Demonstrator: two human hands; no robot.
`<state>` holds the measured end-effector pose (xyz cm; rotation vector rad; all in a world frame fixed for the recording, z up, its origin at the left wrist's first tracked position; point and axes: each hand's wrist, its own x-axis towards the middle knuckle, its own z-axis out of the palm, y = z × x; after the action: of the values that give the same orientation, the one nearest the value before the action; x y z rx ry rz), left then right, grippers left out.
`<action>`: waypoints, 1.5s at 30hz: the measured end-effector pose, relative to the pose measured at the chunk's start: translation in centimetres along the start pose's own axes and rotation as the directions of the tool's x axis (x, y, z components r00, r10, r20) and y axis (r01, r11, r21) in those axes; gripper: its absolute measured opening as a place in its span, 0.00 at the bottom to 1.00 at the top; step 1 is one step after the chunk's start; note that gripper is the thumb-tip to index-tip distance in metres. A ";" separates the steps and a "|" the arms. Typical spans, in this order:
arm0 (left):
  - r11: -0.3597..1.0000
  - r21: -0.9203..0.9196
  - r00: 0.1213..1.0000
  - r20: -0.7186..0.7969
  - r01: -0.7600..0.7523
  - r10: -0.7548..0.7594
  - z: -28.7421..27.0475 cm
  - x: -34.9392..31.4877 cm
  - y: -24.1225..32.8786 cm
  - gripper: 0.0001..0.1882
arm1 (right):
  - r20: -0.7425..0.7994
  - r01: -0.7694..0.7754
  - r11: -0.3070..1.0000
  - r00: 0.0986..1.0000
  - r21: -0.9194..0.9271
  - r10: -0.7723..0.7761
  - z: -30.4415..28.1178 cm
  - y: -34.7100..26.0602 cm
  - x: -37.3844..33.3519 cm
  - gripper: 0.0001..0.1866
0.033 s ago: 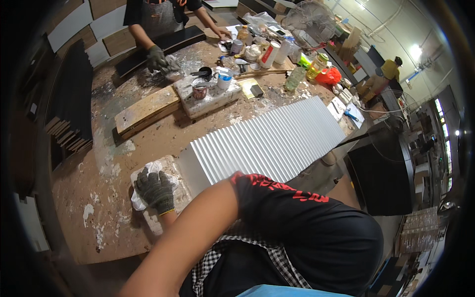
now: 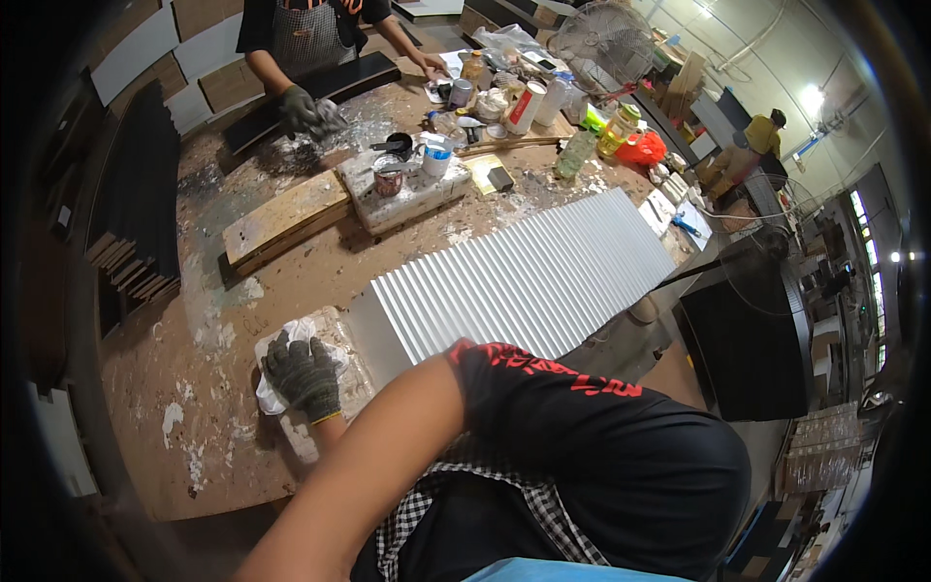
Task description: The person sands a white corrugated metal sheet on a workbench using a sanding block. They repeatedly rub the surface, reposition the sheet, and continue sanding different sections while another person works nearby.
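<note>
My left hand [image 2: 303,375], in a dark grey knit glove, lies with its fingers spread on a crumpled white cloth [image 2: 271,399]. The cloth sits on a paint-stained pale block [image 2: 361,364] near the table's front left. My bare right forearm [image 2: 378,461] crosses in front of the left wrist and runs out at the lower edge, so the right hand is out of view. Beyond my elbow, a long grey-white ribbed panel [image 2: 529,272] stretches off to the far right, its near end close to the block.
Across the stained table [image 2: 208,417], a co-worker's gloved hand [image 2: 303,113] holds a rag by a black board [image 2: 364,78]. A wooden block [image 2: 286,221] adjoins another pale block [image 2: 412,199] bearing cups. Bottles and jars crowd the far side; black boards [image 2: 136,199] are stacked left.
The co-worker's gloved hand and rag have shifted slightly left and up along the black board. My left hand stays on the cloth, and my right arm holds its place.
</note>
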<state>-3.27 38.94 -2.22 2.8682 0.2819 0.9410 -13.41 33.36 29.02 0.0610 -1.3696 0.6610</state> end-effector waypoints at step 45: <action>0.997 0.053 0.998 -0.039 -0.049 0.051 -0.6 0.2 0.4 0.17 | -0.789 -0.808 -0.019 0.569 -0.588 0.234 0.7 -13.5 -28.5 0.10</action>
<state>-3.39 38.61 -1.52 2.9195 0.2426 1.0160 -9.13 10.67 7.54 -1.7481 -1.0090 0.2926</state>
